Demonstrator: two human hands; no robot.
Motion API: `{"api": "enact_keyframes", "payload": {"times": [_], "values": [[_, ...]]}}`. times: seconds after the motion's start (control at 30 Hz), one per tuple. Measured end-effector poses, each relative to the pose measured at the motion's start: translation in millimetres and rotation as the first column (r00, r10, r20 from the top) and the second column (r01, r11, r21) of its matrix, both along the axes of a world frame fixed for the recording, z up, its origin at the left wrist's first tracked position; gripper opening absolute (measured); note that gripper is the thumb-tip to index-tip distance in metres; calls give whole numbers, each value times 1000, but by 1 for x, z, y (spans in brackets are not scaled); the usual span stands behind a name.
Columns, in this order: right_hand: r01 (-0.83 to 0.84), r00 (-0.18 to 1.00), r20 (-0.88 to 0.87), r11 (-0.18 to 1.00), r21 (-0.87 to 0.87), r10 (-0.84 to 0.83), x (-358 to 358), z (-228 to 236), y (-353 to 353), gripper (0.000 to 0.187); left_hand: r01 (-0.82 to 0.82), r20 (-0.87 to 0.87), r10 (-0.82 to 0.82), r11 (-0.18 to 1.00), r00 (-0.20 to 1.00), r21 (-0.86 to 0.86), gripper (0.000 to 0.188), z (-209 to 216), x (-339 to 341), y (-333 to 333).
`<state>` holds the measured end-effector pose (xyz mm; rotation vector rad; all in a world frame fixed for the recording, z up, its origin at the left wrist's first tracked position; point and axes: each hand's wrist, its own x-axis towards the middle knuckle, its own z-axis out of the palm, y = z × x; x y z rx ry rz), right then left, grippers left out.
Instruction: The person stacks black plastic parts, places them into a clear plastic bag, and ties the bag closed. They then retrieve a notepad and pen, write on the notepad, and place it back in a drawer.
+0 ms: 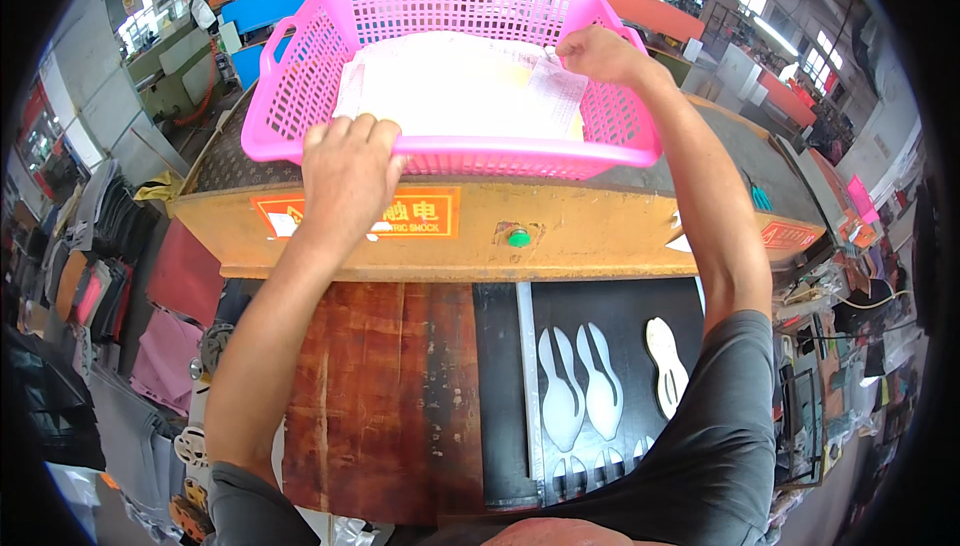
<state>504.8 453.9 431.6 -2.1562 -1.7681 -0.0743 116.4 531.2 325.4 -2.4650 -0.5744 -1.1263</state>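
Observation:
A pink plastic basket (530, 149) with perforated sides sits on top of the orange-yellow machine. My left hand (350, 168) is closed over its near rim, left of the middle, fingers hooked inside the edge. Inside the basket lie white printed papers (430, 86), overexposed in the light. At the right side of the basket, my right hand (605, 56) reaches over the papers' far right corner. Its fingers are curled together there. What they pinch, if anything, is too small to tell.
The machine's front beam (580, 221) carries a green button (518, 237) and a warning label (430, 214). Below it are a worn brown board (385, 396) and a black surface with pale fork-shaped pieces (600, 386) and a cream one (664, 366). Stacked material (100, 286) stands at left.

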Motion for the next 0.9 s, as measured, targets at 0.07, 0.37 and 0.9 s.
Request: {"api": "enact_keyframes", "payload": {"times": [0.07,0.37,0.9], "values": [[41,991,123,999,30,-45,4,-3,13,35,-5,1,5,1000,1000,-18,27,-7,-4,-8],[-132,954,281,988,85,103,-16,-17,65,45,28,54,-27,999,998,-17,29,-24,-10,-16],[52,935,344,994,95,-82,-60,-18,129,74,27,147,-40,996,988,89,10,-34,-7,-18]]}}
